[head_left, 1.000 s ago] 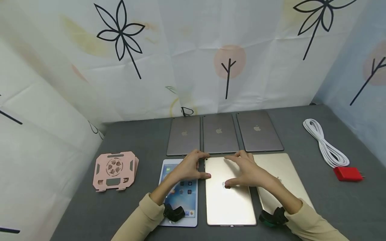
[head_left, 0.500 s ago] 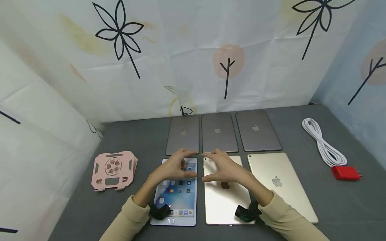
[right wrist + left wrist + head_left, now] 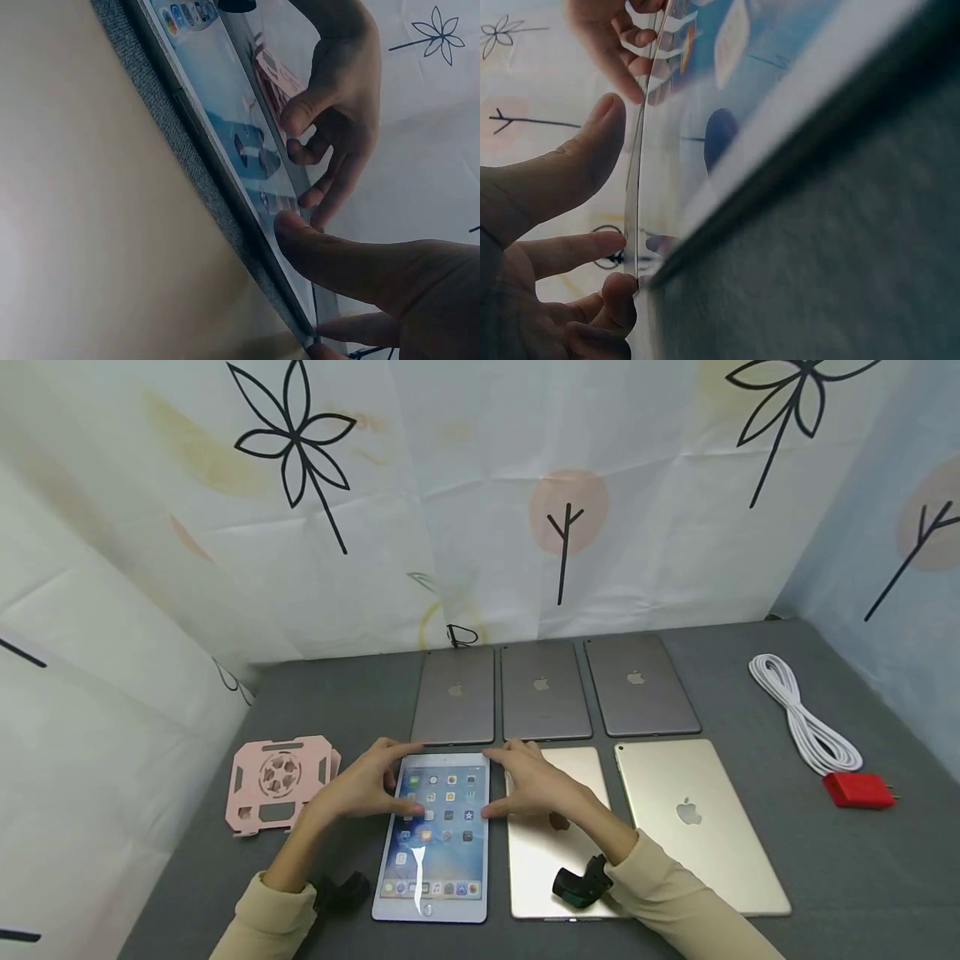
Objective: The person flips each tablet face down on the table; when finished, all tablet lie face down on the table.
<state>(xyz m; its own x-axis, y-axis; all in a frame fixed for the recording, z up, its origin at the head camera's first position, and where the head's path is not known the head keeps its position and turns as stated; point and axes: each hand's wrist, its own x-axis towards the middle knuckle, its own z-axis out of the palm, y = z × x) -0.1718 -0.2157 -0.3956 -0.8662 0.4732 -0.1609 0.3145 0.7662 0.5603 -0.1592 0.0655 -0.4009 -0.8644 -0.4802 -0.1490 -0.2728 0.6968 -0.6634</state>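
A white tablet [image 3: 438, 868] with its screen lit lies face up at the front, upper edge away from me. My left hand [image 3: 363, 787] is at its upper left corner, thumb reaching over the screen and index finger along the top edge. In the left wrist view the left thumb [image 3: 585, 161] stands off the glass, while fingertips are right at the edge. My right hand [image 3: 543, 789] is at the upper right corner, thumb beside the right edge and index fingertip at the corner. Under the right wrist lies a gold tablet [image 3: 551, 868], back up, partly hidden.
Another gold tablet [image 3: 723, 835] lies to the right. Behind are three grey tablets, left [image 3: 453, 710], middle [image 3: 546, 710] and right [image 3: 641, 702]. A pink stand [image 3: 281, 785] sits left; a white cable [image 3: 806, 722] and red charger [image 3: 858, 790] lie right.
Both hands have left the middle gold tablet and shifted left to the white tablet's upper corners. The white tablet's screen is now mostly uncovered.
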